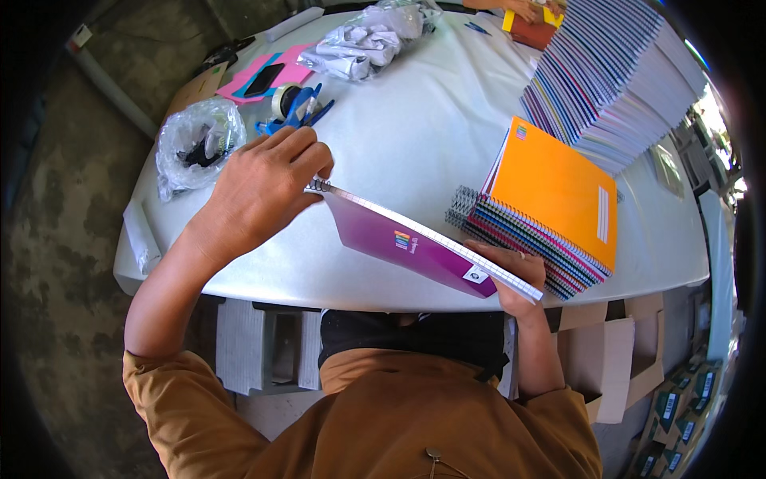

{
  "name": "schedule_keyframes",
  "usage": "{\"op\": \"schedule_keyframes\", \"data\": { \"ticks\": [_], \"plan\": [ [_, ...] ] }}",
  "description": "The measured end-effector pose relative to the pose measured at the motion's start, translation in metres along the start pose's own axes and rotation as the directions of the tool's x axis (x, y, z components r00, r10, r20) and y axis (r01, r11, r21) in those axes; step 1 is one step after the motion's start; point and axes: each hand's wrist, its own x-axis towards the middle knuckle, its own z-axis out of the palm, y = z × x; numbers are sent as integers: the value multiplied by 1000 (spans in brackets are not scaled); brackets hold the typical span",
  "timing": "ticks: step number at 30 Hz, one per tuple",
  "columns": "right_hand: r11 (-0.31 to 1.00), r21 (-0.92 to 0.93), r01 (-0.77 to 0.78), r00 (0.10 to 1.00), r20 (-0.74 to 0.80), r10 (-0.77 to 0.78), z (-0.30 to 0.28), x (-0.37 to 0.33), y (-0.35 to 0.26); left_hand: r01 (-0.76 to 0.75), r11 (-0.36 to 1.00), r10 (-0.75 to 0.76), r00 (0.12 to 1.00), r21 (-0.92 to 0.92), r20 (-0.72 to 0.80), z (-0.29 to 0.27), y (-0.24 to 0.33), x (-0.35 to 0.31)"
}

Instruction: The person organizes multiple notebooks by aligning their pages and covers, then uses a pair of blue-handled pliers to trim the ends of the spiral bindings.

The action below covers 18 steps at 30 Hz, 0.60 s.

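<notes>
A purple spiral notebook (375,235) is held up on edge over the near side of the table, its white page edges facing up. My left hand (267,188) pinches the end of its wire coil at the upper left corner. Around the notebook's right end closes my right hand (515,275), its fingers behind the pages and partly hidden. Just right of it stands a stack of spiral notebooks with an orange cover (554,188) on top; their coils face me and the left.
A tall stack of spiral notebooks (606,76) rises at the back right, near another person's hands (527,11). Beyond my left hand lie a blue tape dispenser (294,108), a phone (264,80) and a clear plastic bag (199,144). Crumpled plastic (363,48) sits farther back. Cardboard boxes (610,359) stand below right.
</notes>
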Motion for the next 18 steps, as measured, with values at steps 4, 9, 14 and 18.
{"op": "schedule_keyframes", "data": {
  "ticks": [4, 9, 14, 18],
  "plan": [
    [999, -25, -41, 999, -8, 41, 1, -2, -3, -73, 996, 75, 997, -56, 27, 9, -8, -5],
    [999, -20, 45, 998, -52, -46, 9, 0, -6, 158, 952, 47, 770, 263, -636, 55, -2, -11],
    [997, -62, -50, 997, -57, 47, 9, 0, -10, -91, 939, 267, 802, 332, -534, 141, -7, -55],
    [993, 98, 68, 998, -19, -67, 24, 5, -19, 107, 990, 38, 419, 91, -907, 136, -73, -34]
  ]
}}
